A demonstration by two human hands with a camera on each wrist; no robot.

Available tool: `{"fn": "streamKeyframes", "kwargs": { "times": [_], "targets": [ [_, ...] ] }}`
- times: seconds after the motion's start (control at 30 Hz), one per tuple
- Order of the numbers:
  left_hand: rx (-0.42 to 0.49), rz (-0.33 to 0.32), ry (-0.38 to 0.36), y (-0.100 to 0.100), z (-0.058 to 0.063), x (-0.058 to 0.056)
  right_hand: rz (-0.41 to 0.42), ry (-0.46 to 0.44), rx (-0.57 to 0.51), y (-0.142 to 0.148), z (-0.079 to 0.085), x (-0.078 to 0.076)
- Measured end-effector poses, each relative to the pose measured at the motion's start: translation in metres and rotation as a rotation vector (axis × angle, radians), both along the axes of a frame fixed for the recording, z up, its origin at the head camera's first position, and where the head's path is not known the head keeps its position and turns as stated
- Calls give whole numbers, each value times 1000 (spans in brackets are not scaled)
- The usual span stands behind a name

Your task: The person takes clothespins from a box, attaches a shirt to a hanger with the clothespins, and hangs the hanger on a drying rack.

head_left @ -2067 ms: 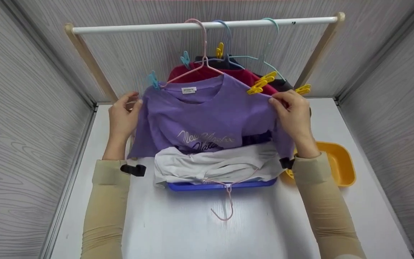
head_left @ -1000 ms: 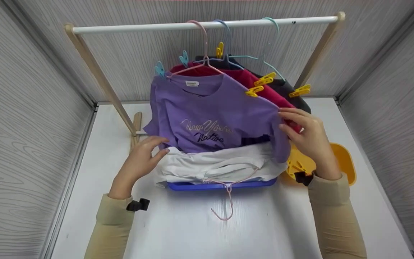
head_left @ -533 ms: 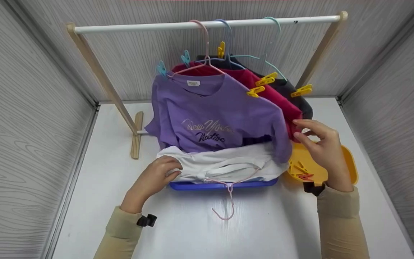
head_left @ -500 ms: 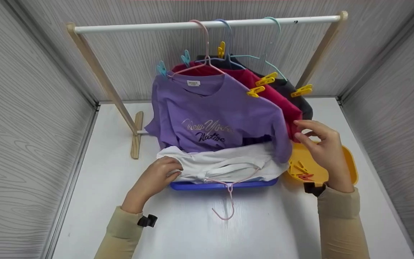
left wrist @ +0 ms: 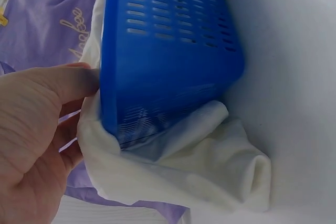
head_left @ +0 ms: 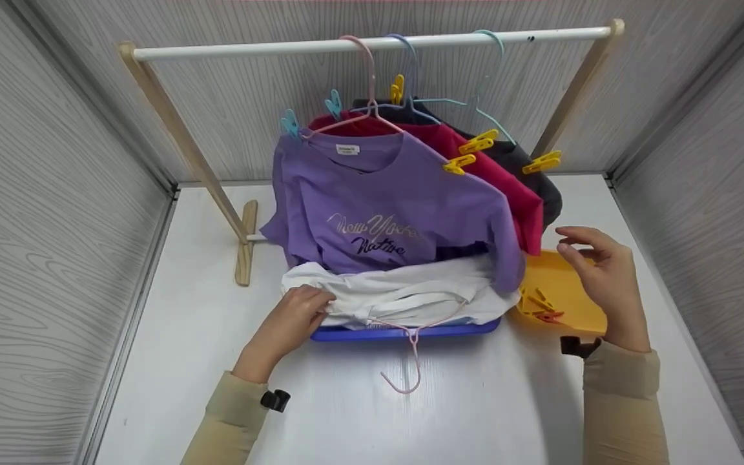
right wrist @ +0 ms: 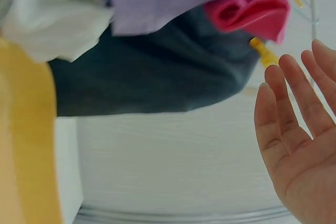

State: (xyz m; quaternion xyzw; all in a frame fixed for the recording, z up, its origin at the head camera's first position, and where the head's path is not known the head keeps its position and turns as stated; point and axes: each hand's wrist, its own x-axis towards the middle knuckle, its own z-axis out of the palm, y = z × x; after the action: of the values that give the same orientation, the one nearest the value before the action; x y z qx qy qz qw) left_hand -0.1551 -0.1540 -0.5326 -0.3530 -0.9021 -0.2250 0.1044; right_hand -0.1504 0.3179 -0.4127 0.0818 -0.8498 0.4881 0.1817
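My left hand [head_left: 291,320] lies at the left end of a white garment [head_left: 411,287] that fills a blue plastic basket [left wrist: 168,56]. In the left wrist view the thumb is at the basket's rim and the other fingers go behind the cloth, pinching it there. My right hand [head_left: 611,274] hovers over the yellow bin [head_left: 572,290], fingers loosely bent and holding nothing. A purple T-shirt [head_left: 372,194] with lettering hangs from a pink hanger [head_left: 372,84], pegged by a blue clothespin [head_left: 290,123] and a yellow clothespin [head_left: 459,164].
Behind hang a red garment [head_left: 520,200] and a dark garment [head_left: 546,194] on the rack's white rail [head_left: 249,50]. A loose pink hanger [head_left: 416,361] lies hook forward against the basket. Yellow clothespins [head_left: 542,299] and a red clothespin [head_left: 549,317] lie in the bin.
Both hands have left the purple T-shirt. The left came down to the white garment. The right moved along the red garment's sleeve, let it go and shifted right over the bin.
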Motion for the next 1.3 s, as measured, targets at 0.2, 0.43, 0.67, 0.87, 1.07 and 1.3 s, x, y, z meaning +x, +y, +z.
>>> {"fn": "streamKeyframes", "kwargs": {
  "times": [0.2,0.43,0.67,0.87,1.07,1.3],
  "targets": [
    [-57,26,70,3,-5,-2,-32,-29,8,14,-19,-7],
    [-34,59,92,4,-6,-3,-82,-144,21,43,-55,-22],
    [51,75,124,1,-1,-3,-146,-287,20,56,-67,-25],
    [112,96,161,-3,6,-5,-153,-357,26,62,-72,-28],
    [139,48,138,-9,17,-7,-146,-372,40,68,-77,-31],
    [184,-32,28,-18,23,-9,-96,-481,84,76,-76,-40]
  ]
}}
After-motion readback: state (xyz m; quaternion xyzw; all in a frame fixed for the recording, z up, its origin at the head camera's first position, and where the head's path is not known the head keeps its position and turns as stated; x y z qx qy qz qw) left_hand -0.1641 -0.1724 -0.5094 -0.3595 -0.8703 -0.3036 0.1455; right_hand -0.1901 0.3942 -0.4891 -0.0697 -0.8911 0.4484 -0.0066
